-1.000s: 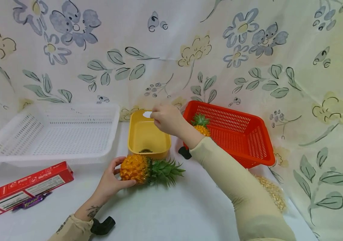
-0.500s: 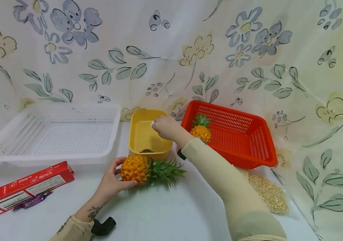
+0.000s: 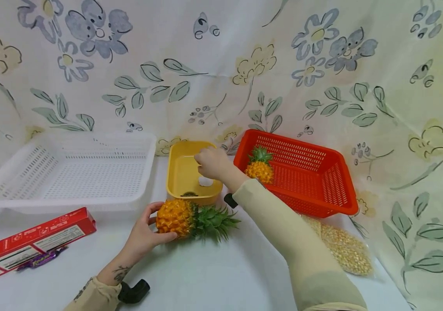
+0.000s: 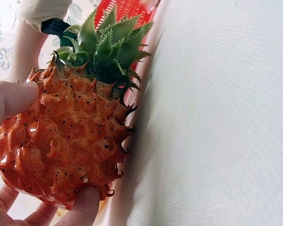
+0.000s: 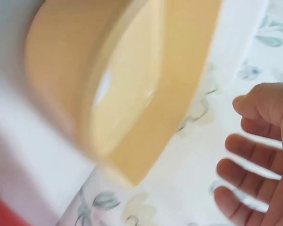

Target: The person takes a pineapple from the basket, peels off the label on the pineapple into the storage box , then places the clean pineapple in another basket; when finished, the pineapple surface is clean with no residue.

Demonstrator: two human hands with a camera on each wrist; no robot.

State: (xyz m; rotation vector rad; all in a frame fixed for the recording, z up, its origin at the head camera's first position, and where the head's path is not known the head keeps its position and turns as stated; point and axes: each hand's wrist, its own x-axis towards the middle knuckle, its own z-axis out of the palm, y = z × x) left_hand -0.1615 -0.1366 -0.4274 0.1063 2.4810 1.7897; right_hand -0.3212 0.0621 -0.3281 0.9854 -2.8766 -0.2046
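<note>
My left hand (image 3: 140,235) grips an orange toy-like pineapple (image 3: 174,218) with a green leafy crown, lying sideways before the yellow tub (image 3: 182,175). In the left wrist view, thumb and fingers press around its spiky body (image 4: 70,136). Over the tub's right side is my right hand (image 3: 215,164). Its fingers (image 5: 247,176) are loosely bent and hold nothing in the right wrist view. A small white thing (image 3: 205,181) shows inside the tub, below that hand and apart from it. Its kind is too unclear to tell.
A white perforated basket (image 3: 89,181) stands at left, a red basket (image 3: 303,177) with a smaller pineapple (image 3: 260,167) at right. A red box (image 3: 34,242) and a purple-wrapped candy (image 3: 42,260) lie front left. A bag of corn kernels (image 3: 345,248) lies right.
My right hand has brought the white thing down into the tub and let it go; the fingers are now apart from it. The left hand and its pineapple stay put.
</note>
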